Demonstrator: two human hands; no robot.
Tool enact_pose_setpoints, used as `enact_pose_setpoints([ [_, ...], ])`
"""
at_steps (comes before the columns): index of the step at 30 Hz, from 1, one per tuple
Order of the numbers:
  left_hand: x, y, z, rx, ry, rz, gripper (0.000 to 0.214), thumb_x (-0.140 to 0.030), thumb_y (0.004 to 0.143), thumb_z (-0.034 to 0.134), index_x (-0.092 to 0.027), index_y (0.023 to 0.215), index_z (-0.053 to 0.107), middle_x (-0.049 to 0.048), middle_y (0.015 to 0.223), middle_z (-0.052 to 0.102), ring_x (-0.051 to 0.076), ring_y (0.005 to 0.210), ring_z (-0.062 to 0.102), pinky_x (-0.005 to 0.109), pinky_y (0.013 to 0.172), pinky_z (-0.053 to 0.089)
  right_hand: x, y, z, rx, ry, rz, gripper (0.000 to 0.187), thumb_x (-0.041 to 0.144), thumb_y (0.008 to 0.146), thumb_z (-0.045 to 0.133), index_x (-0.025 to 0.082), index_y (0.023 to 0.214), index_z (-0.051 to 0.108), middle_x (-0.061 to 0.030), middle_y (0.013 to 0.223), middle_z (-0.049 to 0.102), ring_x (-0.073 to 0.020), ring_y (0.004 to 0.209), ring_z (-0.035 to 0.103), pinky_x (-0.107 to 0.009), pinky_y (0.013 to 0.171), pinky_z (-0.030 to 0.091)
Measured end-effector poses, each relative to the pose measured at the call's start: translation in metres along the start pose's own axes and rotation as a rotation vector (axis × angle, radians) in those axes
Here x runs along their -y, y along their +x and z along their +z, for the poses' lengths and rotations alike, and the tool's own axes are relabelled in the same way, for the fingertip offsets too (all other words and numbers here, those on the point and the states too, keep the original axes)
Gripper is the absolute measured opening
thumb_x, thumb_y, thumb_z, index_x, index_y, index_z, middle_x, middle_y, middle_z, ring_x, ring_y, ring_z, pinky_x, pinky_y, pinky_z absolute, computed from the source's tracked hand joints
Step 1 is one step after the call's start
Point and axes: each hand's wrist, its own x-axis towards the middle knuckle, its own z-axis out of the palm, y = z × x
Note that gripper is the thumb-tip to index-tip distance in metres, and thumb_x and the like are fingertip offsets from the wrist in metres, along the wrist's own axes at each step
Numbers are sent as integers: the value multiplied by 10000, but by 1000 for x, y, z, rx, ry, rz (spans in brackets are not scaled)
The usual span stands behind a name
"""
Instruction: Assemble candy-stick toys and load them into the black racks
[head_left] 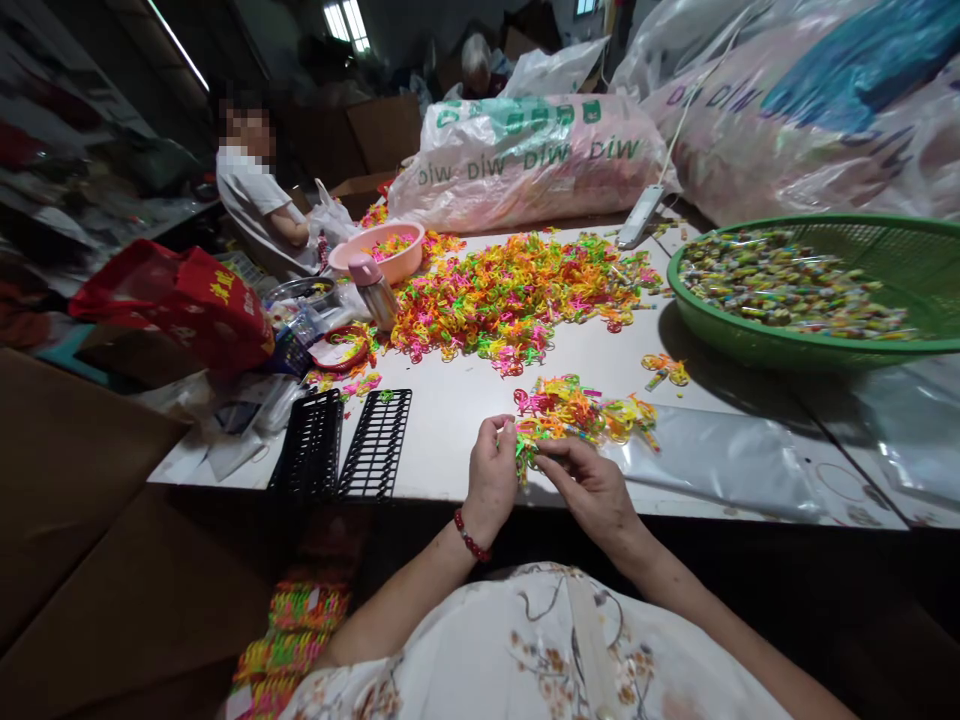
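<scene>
My left hand point(491, 475), with a red bead bracelet at the wrist, and my right hand point(589, 480) are both closed in a pinch on a small bunch of bright plastic clips point(525, 448) at the near edge of the white table point(465, 400). A small heap of the same yellow, pink and green clips point(577, 410) lies just beyond my fingers. A much larger pile of clips point(517, 290) spreads over the table's middle.
Two black plastic racks point(341, 445) lie left of my hands. A green basket point(825, 285) of small packed items sits at right, clear bags point(720, 460) before it. A pink bowl point(379, 248), a bottle point(375, 290), a red bag point(180, 300) and big sacks point(525, 155) stand behind. Another person sits far left.
</scene>
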Motion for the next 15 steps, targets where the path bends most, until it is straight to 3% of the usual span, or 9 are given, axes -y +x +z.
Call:
enact_pose_setpoints([
  [3,0,1,-1,-9,-1,-17,281,-431,897,504,-186,999,596,44,934,625,149,851,575,240,731,457,6,0,-3,40,-85,-165,119,194,901,579,220,994,648,-30,905,693,-160,829,652,-288,754,534],
  [7,1,1,1,73,-152,-198,345,-512,850,540,-184,949,573,-27,675,513,93,526,447,204,479,375,14,-2,-3,109,-211,-378,222,73,904,494,209,1042,603,-66,974,678,-174,932,638,-314,844,522],
  [11,3,-1,5,107,-218,-300,388,-551,833,540,-183,958,530,-61,620,435,69,437,346,194,395,285,15,-3,0,177,-316,-389,188,70,906,466,194,976,589,-62,848,650,-177,791,619,-306,726,524],
  [15,5,17,9,131,-86,-163,438,-588,903,392,-186,966,553,-37,647,472,91,494,415,217,466,356,8,4,-9,146,-352,-320,148,121,921,500,200,1004,594,-50,856,656,-176,787,621,-307,720,514],
])
